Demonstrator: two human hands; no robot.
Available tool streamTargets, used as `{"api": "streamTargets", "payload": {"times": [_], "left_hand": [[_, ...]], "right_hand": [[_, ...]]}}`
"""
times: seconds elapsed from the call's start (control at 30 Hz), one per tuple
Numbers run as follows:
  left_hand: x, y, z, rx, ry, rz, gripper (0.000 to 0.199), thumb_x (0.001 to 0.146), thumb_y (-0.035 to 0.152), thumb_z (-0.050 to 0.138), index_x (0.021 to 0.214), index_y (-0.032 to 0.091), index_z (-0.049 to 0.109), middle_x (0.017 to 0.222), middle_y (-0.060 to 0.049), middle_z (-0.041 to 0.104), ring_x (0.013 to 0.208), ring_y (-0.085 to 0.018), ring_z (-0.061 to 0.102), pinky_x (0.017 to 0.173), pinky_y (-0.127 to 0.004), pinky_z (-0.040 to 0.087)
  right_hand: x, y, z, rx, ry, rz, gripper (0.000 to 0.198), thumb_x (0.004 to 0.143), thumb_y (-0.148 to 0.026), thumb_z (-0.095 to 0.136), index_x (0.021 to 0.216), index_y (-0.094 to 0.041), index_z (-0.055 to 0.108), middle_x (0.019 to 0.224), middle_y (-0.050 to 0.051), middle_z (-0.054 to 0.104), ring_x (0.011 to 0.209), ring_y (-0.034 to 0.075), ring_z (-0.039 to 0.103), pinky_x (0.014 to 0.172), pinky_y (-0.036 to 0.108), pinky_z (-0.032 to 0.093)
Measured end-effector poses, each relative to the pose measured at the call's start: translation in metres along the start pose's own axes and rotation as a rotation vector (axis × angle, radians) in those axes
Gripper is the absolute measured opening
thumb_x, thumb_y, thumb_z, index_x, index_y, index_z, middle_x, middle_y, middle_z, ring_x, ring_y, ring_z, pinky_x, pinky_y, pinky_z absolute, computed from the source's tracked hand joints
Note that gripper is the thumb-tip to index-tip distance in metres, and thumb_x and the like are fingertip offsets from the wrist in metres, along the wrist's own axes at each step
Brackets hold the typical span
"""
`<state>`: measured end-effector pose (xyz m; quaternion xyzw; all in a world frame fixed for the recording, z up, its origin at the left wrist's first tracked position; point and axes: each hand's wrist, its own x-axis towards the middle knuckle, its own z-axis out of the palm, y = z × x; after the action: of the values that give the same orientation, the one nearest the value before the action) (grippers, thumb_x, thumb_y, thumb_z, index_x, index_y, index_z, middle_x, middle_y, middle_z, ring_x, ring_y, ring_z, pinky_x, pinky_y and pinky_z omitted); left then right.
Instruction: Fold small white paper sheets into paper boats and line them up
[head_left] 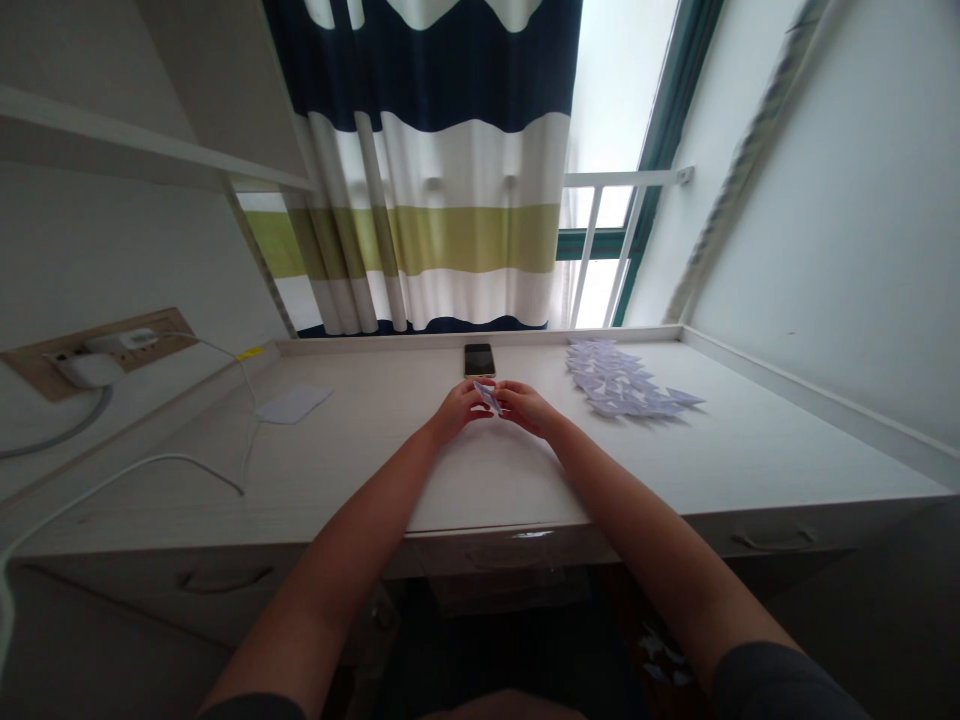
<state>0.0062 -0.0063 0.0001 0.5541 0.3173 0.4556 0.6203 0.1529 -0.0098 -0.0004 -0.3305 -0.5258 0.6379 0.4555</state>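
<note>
Between my two hands, just above the middle of the desk, is a small folded piece of white paper (pixel 487 397). My left hand (pixel 456 408) grips its left side with the fingers pinched. From the other side my right hand (pixel 525 408) pinches the same paper. Its exact shape is partly hidden by my fingers. Right behind my hands lies a dark phone (pixel 479 360). Over to the right, a heap of folded paper pieces (pixel 622 380) with pointed ends spreads across the desk. A few flat white sheets (pixel 295 403) lie on the left.
The white desk (pixel 360 470) has a raised rim along the back and right. White cables (pixel 187 458) run from a wall socket (pixel 101 352) over its left part. A striped curtain (pixel 465 230) hangs behind, and a shelf (pixel 150 140) juts out at upper left.
</note>
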Motion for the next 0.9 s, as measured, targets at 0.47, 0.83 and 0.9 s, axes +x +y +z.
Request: {"api": "streamTargets", "payload": {"times": [0.47,0.83,0.9], "left_hand": [[0.0003,-0.0009,0.0000,-0.002,0.002,0.033,0.027,0.061,0.019,0.057,0.088,0.017,0.056,0.077,-0.002,0.058,0.069,-0.012,0.055,0.069,-0.030,0.044],[0.0014,-0.0021,-0.0004,-0.004,0.010,0.056,0.025,0.062,0.018,0.051,0.086,0.017,0.056,0.069,-0.001,0.057,0.064,-0.011,0.054,0.060,-0.025,0.044],[0.0015,-0.0020,-0.0006,-0.004,0.011,0.054,0.025,0.062,0.018,0.051,0.086,0.017,0.055,0.069,-0.001,0.056,0.063,-0.011,0.053,0.059,-0.024,0.044]], "right_hand": [[-0.0008,-0.0011,-0.0008,0.069,0.016,0.013,0.019,0.057,-0.031,0.067,0.063,-0.017,0.056,0.058,-0.004,0.052,0.056,0.006,0.047,0.057,0.021,0.039],[0.0002,0.0000,0.0004,0.094,-0.040,-0.005,0.017,0.059,-0.030,0.066,0.065,-0.017,0.057,0.060,-0.003,0.053,0.059,0.007,0.049,0.056,0.021,0.039],[0.0009,0.0004,0.0002,0.082,-0.035,-0.006,0.018,0.059,-0.031,0.066,0.066,-0.017,0.057,0.060,-0.003,0.052,0.058,0.007,0.048,0.055,0.021,0.039]]}}
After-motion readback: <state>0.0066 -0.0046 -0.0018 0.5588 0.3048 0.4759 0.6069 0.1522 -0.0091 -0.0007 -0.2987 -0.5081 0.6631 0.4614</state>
